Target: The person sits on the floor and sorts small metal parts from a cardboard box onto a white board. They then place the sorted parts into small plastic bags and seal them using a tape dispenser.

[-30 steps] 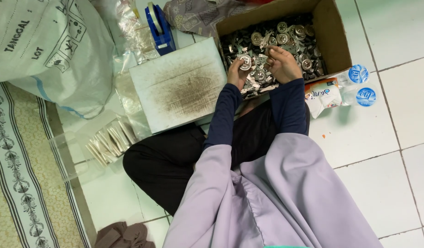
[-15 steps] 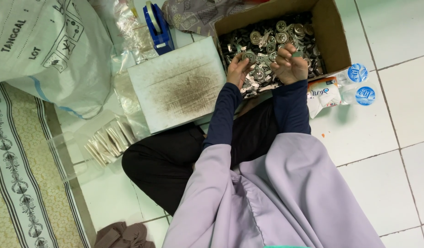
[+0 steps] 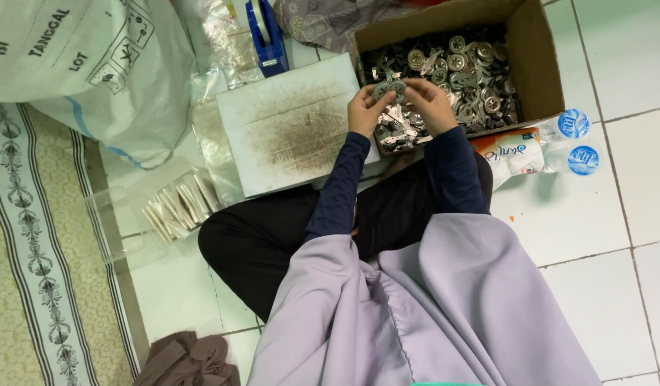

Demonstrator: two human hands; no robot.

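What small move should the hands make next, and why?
Probably draw the two round metal pieces back toward the lap, clear of the cardboard box. The left hand and right hand pinch them together just above the heap of loose metal parts, where anything dropped would be lost.

Both hands raised together — left hand (image 3: 363,111) and right hand (image 3: 431,104) — fingertips nearly meeting, forearms converging.
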